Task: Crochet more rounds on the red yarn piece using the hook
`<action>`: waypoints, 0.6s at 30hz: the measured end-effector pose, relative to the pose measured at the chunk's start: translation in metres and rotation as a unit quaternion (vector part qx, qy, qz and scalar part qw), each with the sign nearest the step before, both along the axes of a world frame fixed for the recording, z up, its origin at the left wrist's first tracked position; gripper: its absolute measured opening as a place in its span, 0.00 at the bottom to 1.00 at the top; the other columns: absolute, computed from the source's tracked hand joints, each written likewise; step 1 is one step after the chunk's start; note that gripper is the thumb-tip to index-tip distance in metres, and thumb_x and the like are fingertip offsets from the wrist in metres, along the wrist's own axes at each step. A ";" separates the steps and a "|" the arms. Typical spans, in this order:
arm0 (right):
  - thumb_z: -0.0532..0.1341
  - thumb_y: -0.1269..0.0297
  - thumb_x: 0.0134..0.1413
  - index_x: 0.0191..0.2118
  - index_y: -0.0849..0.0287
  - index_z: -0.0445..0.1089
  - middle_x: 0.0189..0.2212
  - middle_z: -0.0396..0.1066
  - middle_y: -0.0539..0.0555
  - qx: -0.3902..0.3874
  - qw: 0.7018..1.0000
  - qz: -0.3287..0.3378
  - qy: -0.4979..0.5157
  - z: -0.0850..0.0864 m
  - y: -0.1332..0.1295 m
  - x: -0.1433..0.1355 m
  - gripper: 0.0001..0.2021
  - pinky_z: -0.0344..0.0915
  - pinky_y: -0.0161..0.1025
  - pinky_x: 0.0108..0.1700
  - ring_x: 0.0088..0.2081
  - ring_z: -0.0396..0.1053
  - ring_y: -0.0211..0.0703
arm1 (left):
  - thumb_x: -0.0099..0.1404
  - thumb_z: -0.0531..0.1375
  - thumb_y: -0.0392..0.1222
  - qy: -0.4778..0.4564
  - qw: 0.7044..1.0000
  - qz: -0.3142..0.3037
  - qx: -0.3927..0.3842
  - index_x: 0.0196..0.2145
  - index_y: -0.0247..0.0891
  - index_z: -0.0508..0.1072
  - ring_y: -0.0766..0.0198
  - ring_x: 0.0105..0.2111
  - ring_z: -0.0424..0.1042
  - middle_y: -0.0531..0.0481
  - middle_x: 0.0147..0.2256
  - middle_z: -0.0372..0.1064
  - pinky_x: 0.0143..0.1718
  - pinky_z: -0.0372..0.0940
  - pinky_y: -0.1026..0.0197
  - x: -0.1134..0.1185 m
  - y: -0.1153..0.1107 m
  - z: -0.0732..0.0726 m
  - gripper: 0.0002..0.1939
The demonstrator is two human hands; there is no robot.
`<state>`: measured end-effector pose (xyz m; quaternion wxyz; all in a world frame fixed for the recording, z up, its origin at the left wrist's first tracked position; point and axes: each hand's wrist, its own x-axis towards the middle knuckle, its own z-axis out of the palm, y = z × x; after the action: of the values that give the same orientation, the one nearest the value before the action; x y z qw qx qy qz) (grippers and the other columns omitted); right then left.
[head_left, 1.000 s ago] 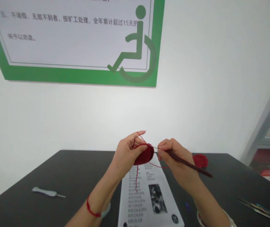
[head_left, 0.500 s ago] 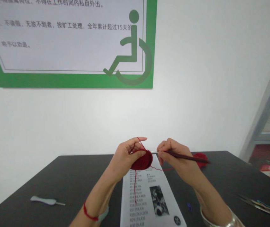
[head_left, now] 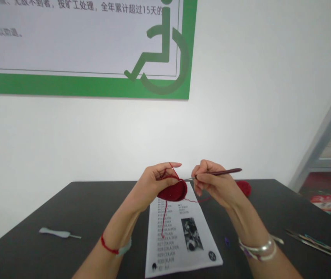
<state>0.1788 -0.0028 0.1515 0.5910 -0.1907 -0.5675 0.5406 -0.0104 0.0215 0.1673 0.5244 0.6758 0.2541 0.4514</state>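
Between thumb and fingers, my left hand (head_left: 156,179) grips a round, cupped piece of red crochet (head_left: 172,192). A strand of red yarn runs up over its raised index finger, and a loose tail (head_left: 164,221) hangs below the piece. My right hand (head_left: 210,178) is closed around a crochet hook (head_left: 226,171) with a dark red handle. The hook's metal tip meets the top edge of the crochet near my left thumb. Partly hidden behind my right wrist lies a ball of red yarn (head_left: 244,188), and a thin strand runs from the piece toward it.
A printed pattern sheet (head_left: 171,257) with a photo lies under my hands on the black table (head_left: 104,205). A white-handled tool (head_left: 57,233) rests at left. At right are a small purple item (head_left: 227,242) and metal scissors or tweezers (head_left: 313,243). Behind stands a wall with a green-framed sign (head_left: 95,86).
My right hand has turned the hook, so its handle end now points slightly upward instead of downward. My left hand keeps its hold on the crochet. The whole view has shifted a little.
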 end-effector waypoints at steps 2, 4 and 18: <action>0.67 0.70 0.45 0.23 0.60 0.65 0.19 0.68 0.46 -0.040 0.998 0.028 0.036 -0.002 0.005 -0.005 0.09 0.61 0.30 0.19 0.18 0.61 0.31 | 0.54 0.64 0.32 -0.015 1.000 0.016 0.010 0.44 0.36 0.74 0.71 0.25 0.66 0.56 0.25 0.69 0.31 0.60 0.65 0.005 0.000 -0.003 0.18; 0.66 0.69 0.46 0.23 0.60 0.65 0.19 0.68 0.46 -0.060 0.996 0.023 0.057 -0.004 0.007 -0.012 0.09 0.60 0.29 0.19 0.18 0.61 0.30 | 0.54 0.64 0.32 -0.035 0.999 0.035 0.016 0.48 0.36 0.72 0.70 0.26 0.67 0.56 0.26 0.70 0.32 0.61 0.65 0.010 0.000 -0.006 0.22; 0.57 0.79 0.55 0.35 0.54 0.63 0.32 0.68 0.52 0.509 0.724 -0.411 -0.218 -0.036 0.016 -0.028 0.10 0.63 0.36 0.31 0.31 0.64 0.38 | 0.51 0.67 0.32 -0.178 0.974 -0.010 -0.137 0.51 0.35 0.69 0.74 0.22 0.65 0.56 0.25 0.68 0.25 0.58 0.71 0.022 -0.008 -0.010 0.28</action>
<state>0.1511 0.0129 0.1158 0.6234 -0.1890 -0.7366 -0.1818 0.0120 0.0135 0.1573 0.6535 0.5088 0.2088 0.5201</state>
